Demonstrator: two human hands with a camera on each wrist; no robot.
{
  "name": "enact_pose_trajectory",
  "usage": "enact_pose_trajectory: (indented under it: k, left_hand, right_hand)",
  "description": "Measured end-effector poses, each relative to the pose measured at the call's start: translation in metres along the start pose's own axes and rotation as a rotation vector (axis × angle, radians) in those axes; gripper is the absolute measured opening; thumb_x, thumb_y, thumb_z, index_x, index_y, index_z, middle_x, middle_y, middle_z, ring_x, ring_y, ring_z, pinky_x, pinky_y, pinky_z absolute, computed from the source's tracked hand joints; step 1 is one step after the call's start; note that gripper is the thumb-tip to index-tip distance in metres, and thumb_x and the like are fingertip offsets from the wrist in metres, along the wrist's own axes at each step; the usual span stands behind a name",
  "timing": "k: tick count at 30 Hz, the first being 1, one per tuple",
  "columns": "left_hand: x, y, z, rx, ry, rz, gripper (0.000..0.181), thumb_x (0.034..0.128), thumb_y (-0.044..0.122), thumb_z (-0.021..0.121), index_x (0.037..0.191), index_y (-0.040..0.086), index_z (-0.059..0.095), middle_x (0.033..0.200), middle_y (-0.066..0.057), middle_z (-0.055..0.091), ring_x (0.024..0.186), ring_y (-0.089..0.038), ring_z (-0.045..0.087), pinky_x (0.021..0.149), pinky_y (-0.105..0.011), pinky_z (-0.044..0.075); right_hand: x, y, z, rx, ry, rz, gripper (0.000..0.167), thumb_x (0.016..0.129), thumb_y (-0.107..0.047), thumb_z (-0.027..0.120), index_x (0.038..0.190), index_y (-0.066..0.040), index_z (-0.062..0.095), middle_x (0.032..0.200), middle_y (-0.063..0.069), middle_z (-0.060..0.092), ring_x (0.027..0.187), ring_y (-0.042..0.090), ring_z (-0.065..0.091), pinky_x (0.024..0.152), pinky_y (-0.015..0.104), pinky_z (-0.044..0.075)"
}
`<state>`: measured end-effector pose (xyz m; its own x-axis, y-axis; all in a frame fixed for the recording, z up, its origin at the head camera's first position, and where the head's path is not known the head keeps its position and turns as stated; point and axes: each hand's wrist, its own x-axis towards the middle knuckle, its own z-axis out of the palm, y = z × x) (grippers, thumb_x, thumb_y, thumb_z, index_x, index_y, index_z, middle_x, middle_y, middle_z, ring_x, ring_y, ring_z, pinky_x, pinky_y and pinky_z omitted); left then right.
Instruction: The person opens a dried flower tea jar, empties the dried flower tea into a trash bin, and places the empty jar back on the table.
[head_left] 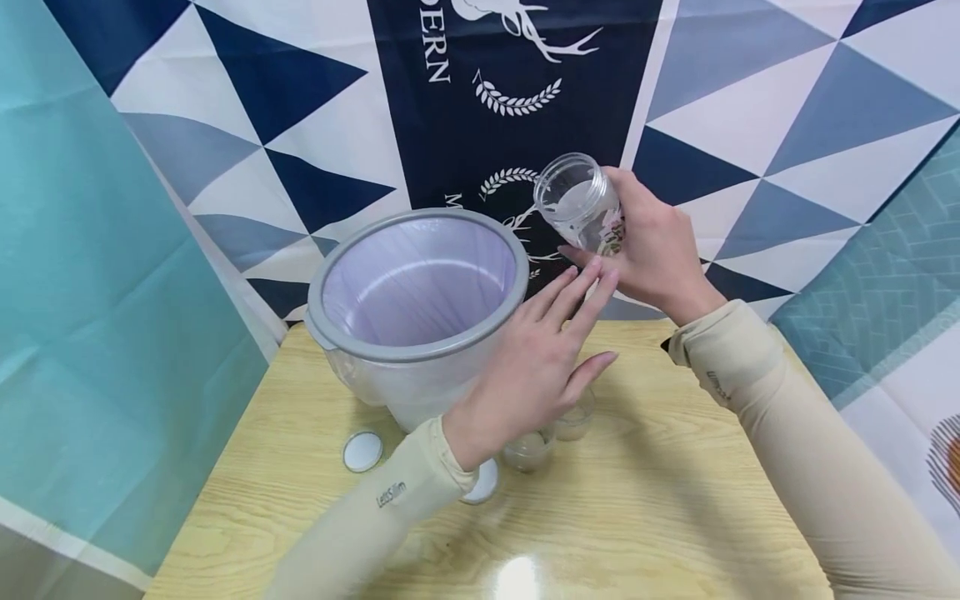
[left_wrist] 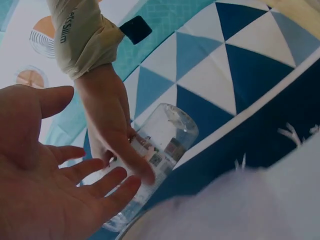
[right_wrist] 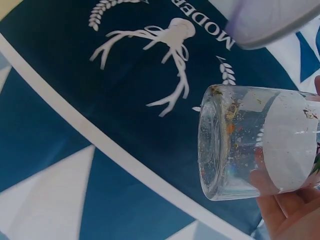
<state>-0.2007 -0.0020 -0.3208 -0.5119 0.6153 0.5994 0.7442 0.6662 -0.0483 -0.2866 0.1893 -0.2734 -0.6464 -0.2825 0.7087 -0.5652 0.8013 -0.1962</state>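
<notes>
My right hand (head_left: 663, 246) grips a clear jar (head_left: 576, 208) with a floral print, tilted, its lidless mouth toward the upper left. In the right wrist view, small yellowish and dark bits cling inside near the jar's base (right_wrist: 212, 145). My left hand (head_left: 528, 371) is spread with fairly straight fingers just below the jar and holds nothing. Whether its fingertips touch the jar or my right hand, I cannot tell. Left of the jar stands a bin (head_left: 408, 352) with a grey rim and a pale purple liner (head_left: 375, 292).
Two clear jars (head_left: 528, 454) stand on the wooden table (head_left: 637, 517), partly behind my left hand. One white round lid (head_left: 363, 451) lies by the bin; another (head_left: 483, 482) is partly covered by my left wrist. A patterned curtain (head_left: 315, 100) hangs behind.
</notes>
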Motion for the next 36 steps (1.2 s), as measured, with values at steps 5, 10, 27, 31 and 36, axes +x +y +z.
enact_pose_trajectory:
  k: [5,10,27,31,36]
  left_hand:
    - [0.003,0.004,0.014,0.034,-0.045,-0.036,0.08,0.1043,0.048,0.056,0.166,0.012,0.021,0.17,-0.006,0.03,0.155,-0.025,0.032,0.123,-0.04,0.037]
    - [0.004,0.005,0.029,0.069,-0.098,-0.048,0.079,0.1043,0.05,0.054,0.166,0.014,0.021,0.17,-0.003,0.03,0.155,-0.025,0.034,0.119,-0.044,0.041]
    - [-0.001,0.005,0.071,0.134,-0.252,-0.009,0.067,0.1058,0.051,0.051,0.165,0.03,0.028,0.169,0.008,0.032,0.156,-0.019,0.032,0.122,-0.043,0.038]
    - [-0.001,0.006,0.075,0.142,-0.262,0.0,0.064,0.1057,0.051,0.051,0.164,0.034,0.03,0.169,0.009,0.033,0.157,-0.018,0.03,0.122,-0.042,0.036]
    - [0.0,0.006,0.078,0.13,-0.267,-0.001,0.063,0.1048,0.051,0.054,0.163,0.035,0.033,0.167,0.008,0.035,0.156,-0.017,0.031,0.121,-0.042,0.037]
  right_hand:
    - [-0.013,0.01,0.009,0.046,-0.005,0.056,0.085,0.077,-0.029,0.09,0.146,-0.003,0.048,0.129,0.021,0.067,0.106,0.042,0.069,0.089,0.061,0.056]
    - [-0.025,0.021,0.018,0.095,-0.024,0.115,0.086,0.076,-0.029,0.09,0.145,0.0,0.048,0.129,0.022,0.066,0.113,0.043,0.065,0.093,0.063,0.052]
    - [-0.077,0.051,0.039,0.122,-0.124,0.267,0.08,0.078,-0.023,0.085,0.143,-0.001,0.045,0.125,0.027,0.064,0.107,0.049,0.066,0.087,0.067,0.052]
    - [-0.083,0.054,0.041,0.145,-0.144,0.313,0.081,0.078,-0.019,0.087,0.144,0.001,0.044,0.131,0.027,0.06,0.117,0.048,0.062,0.096,0.069,0.049]
    - [-0.092,0.061,0.046,0.192,-0.163,0.375,0.08,0.079,-0.013,0.085,0.145,0.001,0.043,0.134,0.027,0.058,0.123,0.048,0.058,0.1,0.069,0.047]
